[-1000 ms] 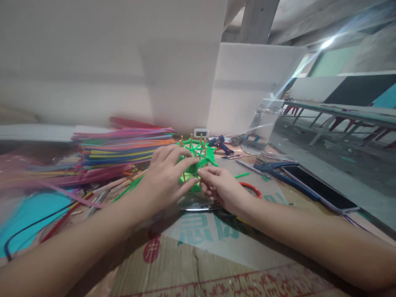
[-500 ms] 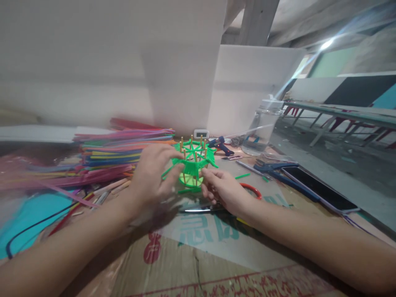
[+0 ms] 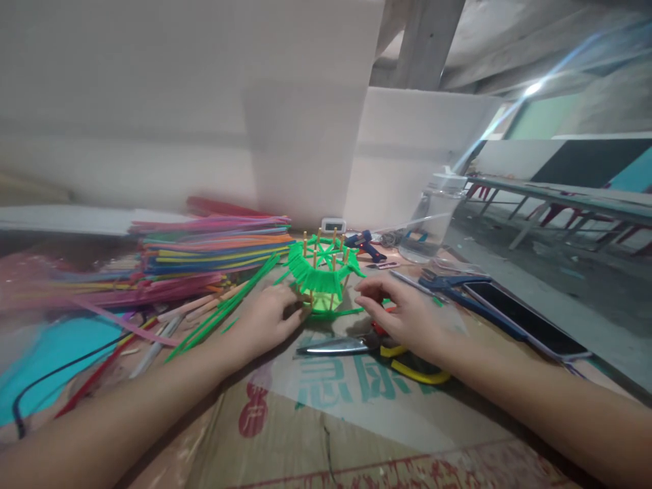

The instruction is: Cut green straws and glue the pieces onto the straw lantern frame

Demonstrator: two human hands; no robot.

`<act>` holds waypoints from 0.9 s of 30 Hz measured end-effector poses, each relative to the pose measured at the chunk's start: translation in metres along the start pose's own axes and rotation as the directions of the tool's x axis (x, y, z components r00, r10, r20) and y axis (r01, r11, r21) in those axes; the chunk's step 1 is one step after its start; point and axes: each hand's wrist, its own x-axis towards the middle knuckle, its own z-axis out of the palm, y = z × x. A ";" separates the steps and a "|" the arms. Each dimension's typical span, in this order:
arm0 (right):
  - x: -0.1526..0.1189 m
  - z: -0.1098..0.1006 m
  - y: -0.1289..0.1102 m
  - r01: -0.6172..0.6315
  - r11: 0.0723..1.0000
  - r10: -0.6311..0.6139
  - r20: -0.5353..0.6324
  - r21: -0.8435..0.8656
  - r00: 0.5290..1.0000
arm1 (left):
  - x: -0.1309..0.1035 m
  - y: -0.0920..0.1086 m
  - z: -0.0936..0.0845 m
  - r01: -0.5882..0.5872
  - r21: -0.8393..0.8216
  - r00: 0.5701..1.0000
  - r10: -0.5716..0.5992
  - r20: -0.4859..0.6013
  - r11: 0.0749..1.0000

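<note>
A small round frame of wooden sticks and green pipe cleaners (image 3: 320, 278) stands upright at the middle of the table. My left hand (image 3: 272, 316) rests low at its left side, fingers curled near its base; whether they grip anything is hidden. On the right, my right hand (image 3: 400, 309) has its thumb and fingers apart, just off the frame, with nothing between them. Scissors with red and yellow handles (image 3: 339, 346) lie below the frame, partly behind my right hand. Loose green pipe cleaners (image 3: 224, 312) lie left of my left hand.
Bundles of coloured pipe cleaners (image 3: 214, 255) lie at the left. Behind the frame are a blue glue gun (image 3: 367, 246) and a small white display (image 3: 333, 225). Farther right are a water bottle (image 3: 428, 217), blue-handled pliers (image 3: 468, 299) and a phone (image 3: 524, 319).
My left hand has come down from the frame's upper edge to its base. My right hand has moved right, away from the frame, and opened. The frame looks turned, and the scissors show more.
</note>
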 end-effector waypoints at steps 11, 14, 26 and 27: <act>0.020 -0.010 0.004 0.242 0.962 -0.251 -0.055 -0.127 0.967 | 0.004 0.009 0.011 -0.036 0.026 0.998 0.037 -0.049 0.999; 0.024 -0.010 0.006 0.308 0.933 -0.320 -0.040 -0.187 0.947 | 0.004 0.008 0.011 -0.042 0.039 0.997 0.044 -0.068 0.998; 0.030 -0.006 0.005 0.312 0.932 -0.320 -0.016 -0.185 0.947 | 0.005 0.007 0.012 -0.044 0.025 0.998 0.045 -0.041 0.999; 0.029 -0.006 0.004 0.285 0.943 -0.294 -0.028 -0.170 0.955 | 0.005 0.007 0.012 -0.041 0.021 0.998 0.042 -0.045 0.999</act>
